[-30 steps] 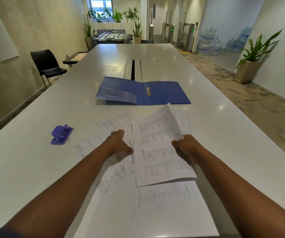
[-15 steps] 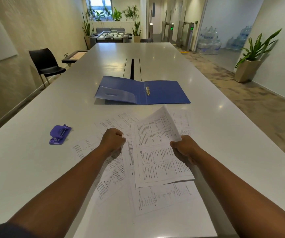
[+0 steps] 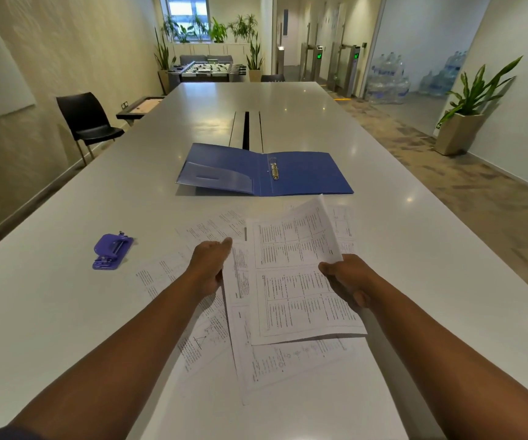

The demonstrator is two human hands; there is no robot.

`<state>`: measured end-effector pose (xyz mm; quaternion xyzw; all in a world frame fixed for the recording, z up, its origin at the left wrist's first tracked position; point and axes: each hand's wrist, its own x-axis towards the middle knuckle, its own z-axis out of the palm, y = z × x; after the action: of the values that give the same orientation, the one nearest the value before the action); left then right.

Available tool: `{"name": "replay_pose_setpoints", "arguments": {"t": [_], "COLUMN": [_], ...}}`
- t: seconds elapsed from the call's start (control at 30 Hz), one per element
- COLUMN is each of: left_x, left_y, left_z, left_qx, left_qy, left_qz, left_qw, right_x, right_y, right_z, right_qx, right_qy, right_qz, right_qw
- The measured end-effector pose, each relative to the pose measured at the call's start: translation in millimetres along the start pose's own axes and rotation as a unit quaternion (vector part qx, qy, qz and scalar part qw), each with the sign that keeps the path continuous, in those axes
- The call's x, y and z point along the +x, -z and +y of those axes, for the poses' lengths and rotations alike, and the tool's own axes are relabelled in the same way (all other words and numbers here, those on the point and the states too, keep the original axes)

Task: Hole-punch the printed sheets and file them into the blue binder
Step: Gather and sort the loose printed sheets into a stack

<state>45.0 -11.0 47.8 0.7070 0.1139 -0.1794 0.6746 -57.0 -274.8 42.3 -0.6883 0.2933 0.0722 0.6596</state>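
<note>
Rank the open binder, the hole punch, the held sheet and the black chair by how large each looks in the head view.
1. Binder and held sheet: look alike; the sheet is nearer, so unranked.
2. Chair: far off, so its look misleads.
3. Hole punch: smallest.

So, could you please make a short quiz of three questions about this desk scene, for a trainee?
1. True or false: the blue binder lies open on the table.
2. Which hand holds the lifted printed sheet by its edge: A) left hand, B) right hand?
3. Fill in: the purple hole punch lies to the ___ of the loose sheets.

Key: 1 true; 2 B, the fingers of the right hand pinch the sheet's right edge, while the left hand rests on the papers beside it; 3 left.
</note>
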Motion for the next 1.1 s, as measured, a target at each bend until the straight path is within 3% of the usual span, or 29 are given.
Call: {"name": "replay_pose_setpoints", "arguments": {"t": [0.1,0.2,0.37,0.5,0.7,0.97,1.1], "left_x": [-5.1,-3.4,-11.1,-25.9,-48.8,-73.8,-80.5], "left_y": [2.5,-0.4,-6.6,-8.3,-2.1,17.5,21.9], "left_z": [-3.2,-12.3,-0.8,24.8,71.1,118.8,135.4], "left_qx": [0.009,0.021,0.11,0.248,0.363,0.453,0.458], "left_qy": [0.04,0.037,-0.102,-0.255,-0.383,-0.464,-0.475], "left_qz": [-0.071,-0.09,0.005,0.085,0.164,0.19,0.178], "left_qw": [0.997,0.995,0.989,0.931,0.833,0.738,0.73], "right_x": [-0.8,-1.4,-3.4,-4.0,-9.3,-9.2,-9.1], "right_y": [-0.1,0.3,4.1,3.7,-2.2,-2.0,-1.0], "right_z": [0.2,-0.7,-2.6,-3.1,-5.5,-7.4,-9.6], "right_qx": [0.015,0.037,0.059,0.069,0.078,0.069,0.079], "right_qy": [-0.004,-0.01,-0.02,-0.02,-0.012,-0.007,-0.005], "right_qz": [0.004,0.004,-0.006,0.002,0.006,0.014,0.016], "right_qw": [1.0,0.999,0.998,0.997,0.997,0.997,0.997]}}
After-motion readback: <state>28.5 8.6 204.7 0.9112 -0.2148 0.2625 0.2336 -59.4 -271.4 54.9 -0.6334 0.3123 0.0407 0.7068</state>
